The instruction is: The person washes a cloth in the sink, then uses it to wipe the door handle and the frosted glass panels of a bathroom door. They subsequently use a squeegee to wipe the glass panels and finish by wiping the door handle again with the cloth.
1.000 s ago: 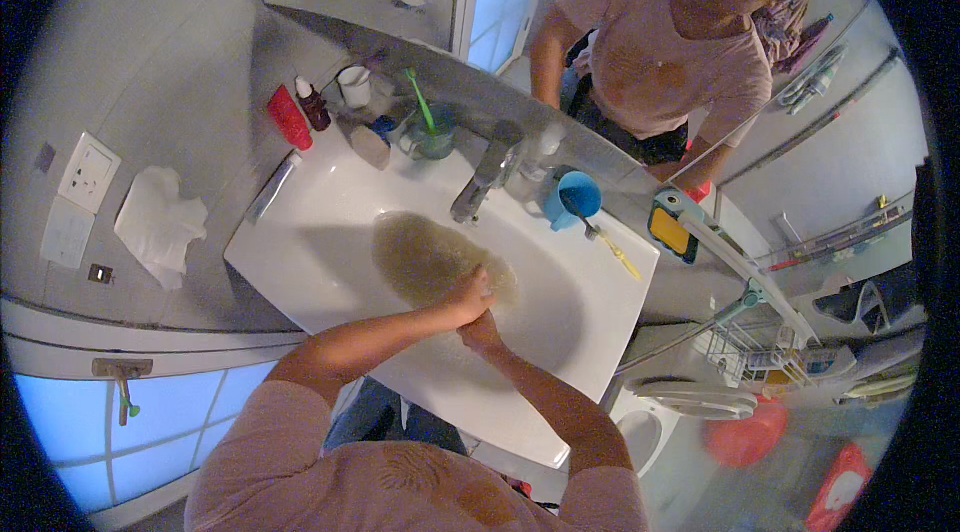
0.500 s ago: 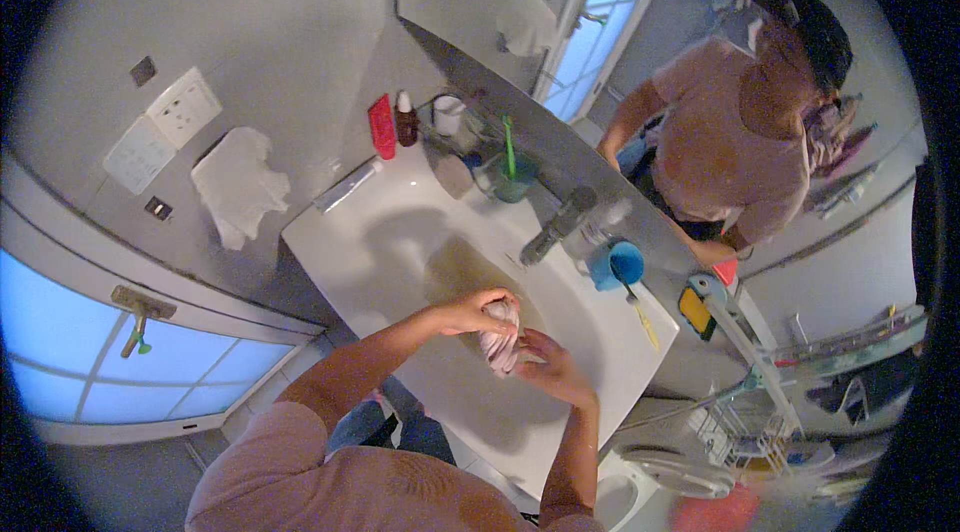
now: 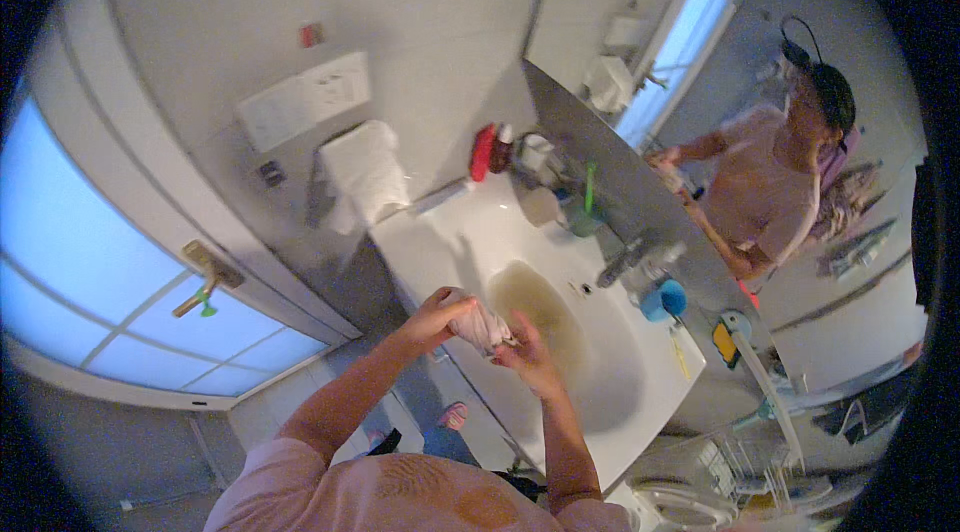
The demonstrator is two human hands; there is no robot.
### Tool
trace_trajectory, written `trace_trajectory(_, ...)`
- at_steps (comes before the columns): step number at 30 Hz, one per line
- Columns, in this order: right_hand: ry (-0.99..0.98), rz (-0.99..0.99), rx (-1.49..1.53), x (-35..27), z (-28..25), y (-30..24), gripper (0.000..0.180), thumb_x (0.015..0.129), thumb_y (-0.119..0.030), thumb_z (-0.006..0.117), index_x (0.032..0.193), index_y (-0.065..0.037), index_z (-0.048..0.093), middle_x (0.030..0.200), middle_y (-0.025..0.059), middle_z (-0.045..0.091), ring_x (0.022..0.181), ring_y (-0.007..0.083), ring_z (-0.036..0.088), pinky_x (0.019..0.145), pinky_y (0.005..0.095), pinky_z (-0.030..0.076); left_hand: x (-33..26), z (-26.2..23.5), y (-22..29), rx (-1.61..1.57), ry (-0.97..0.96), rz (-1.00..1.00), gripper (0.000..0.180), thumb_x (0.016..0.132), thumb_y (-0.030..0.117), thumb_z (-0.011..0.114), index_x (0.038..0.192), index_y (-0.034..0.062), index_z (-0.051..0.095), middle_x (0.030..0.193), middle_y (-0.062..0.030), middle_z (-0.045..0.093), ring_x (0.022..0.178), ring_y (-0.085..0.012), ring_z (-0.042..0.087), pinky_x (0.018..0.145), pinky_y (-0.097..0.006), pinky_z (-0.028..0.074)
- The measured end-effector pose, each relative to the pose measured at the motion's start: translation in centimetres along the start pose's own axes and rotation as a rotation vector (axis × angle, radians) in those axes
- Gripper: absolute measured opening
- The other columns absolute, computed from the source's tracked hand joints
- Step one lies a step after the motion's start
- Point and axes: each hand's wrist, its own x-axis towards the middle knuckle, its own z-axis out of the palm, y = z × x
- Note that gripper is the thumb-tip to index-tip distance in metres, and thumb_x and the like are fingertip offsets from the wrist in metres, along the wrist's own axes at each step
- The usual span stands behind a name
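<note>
A pale pink, twisted cloth (image 3: 478, 324) is held between my two hands above the near-left part of the white washbasin (image 3: 640, 387). My left hand (image 3: 436, 318) is closed round its upper-left end. At the lower-right end my right hand (image 3: 530, 360) grips the cloth with bent fingers. Brownish, cloudy water (image 3: 535, 304) lies in the bowl just beyond the cloth. Both hands and the cloth also show in the mirror, small and blurred.
Along the basin's back stand a red container (image 3: 482, 153), a brown bottle (image 3: 502, 149), a green cup (image 3: 585, 222), a tap (image 3: 619, 264) and a blue cup (image 3: 663, 301). A yellow toothbrush (image 3: 681, 356) lies at the right. At left is a door handle (image 3: 207, 279).
My view has swung left. Both hands have shifted with the cloth toward the basin's near-left edge, and the cloth is now stretched more crosswise between them. The cloudy water shows more fully.
</note>
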Motion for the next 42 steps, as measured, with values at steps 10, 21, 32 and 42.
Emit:
trace_trajectory(10,-0.353,-0.005,-0.181,1.0,20.4,0.6,0.026,0.082,-0.017,0.056,0.103,0.000,0.052,0.090,0.0025,0.057,0.081,0.0109,0.051,0.073,0.0234,0.043,-22.0,-14.0,5.8,-0.497,-0.243,0.310,0.035,0.081,0.019,0.051,0.114,0.0085,0.047,0.123,-0.0114,0.043,0.112,-0.0277,0.043,0.093,-0.042,0.035)
trace_trajectory(21,-0.479,0.025,-0.371,-2.1,36.2,0.6,0.024,0.080,-0.024,0.059,0.083,-0.001,0.055,0.080,0.0016,0.055,0.072,0.0075,0.048,0.061,0.0222,0.040,-36.1,-17.2,7.2,0.427,0.271,0.257,0.030,0.077,0.019,0.063,0.101,0.0027,0.053,0.093,-0.0043,0.056,0.084,-0.0117,0.053,0.075,-0.027,0.045)
trace_trajectory(32,-0.643,-0.629,-0.795,-4.0,39.3,-0.2,0.037,0.070,-0.016,0.067,0.098,-0.003,0.047,0.092,0.0086,0.047,0.085,0.0185,0.051,0.068,0.0295,0.047,-38.7,-17.7,9.0,-0.395,0.519,0.336,0.020,0.084,0.018,0.051,0.093,0.0008,0.047,0.087,-0.0120,0.054,0.081,-0.0213,0.055,0.068,-0.033,0.048)
trace_trajectory(42,-0.656,-0.041,-0.391,-0.7,40.4,2.0,0.020,0.082,-0.016,0.048,0.096,-0.002,0.051,0.085,0.0086,0.057,0.073,0.0166,0.056,0.068,0.0297,0.046,-40.6,-17.8,7.3,-0.459,0.500,0.575,0.020,0.084,0.014,0.048,0.098,0.0018,0.042,0.096,-0.0126,0.053,0.096,-0.0282,0.052,0.086,-0.045,0.042)
